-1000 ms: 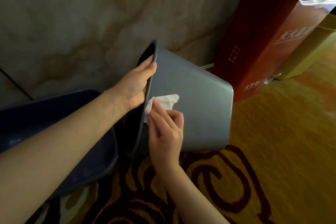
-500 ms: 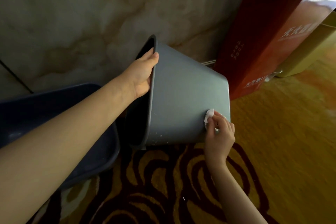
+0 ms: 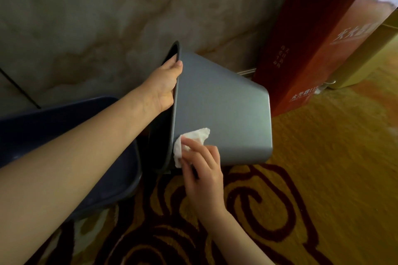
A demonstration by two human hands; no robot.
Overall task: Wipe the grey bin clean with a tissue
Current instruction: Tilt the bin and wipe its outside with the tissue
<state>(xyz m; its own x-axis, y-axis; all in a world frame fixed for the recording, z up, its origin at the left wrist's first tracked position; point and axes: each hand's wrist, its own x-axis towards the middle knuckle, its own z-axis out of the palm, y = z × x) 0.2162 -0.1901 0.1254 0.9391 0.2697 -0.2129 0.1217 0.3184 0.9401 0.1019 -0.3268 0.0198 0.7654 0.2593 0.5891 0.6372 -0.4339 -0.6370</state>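
Observation:
The grey bin (image 3: 224, 112) lies tipped on its side above the carpet, its open mouth facing left and its base to the right. My left hand (image 3: 164, 85) grips the upper rim, fingers reaching inside the mouth. My right hand (image 3: 202, 170) presses a crumpled white tissue (image 3: 189, 142) against the bin's outer wall, low down and close to the rim. Part of the tissue is hidden under my fingers.
A dark blue bin (image 3: 103, 157) lies to the left, partly under my left forearm. A tall red box (image 3: 318, 34) and a beige container (image 3: 366, 54) stand at the right against the marble wall (image 3: 86, 17). A patterned yellow and maroon carpet (image 3: 301, 189) covers the floor.
My right hand swept the tissue from near the rim to the bin's base end, then back left to the rim. My left hand kept its grip on the rim.

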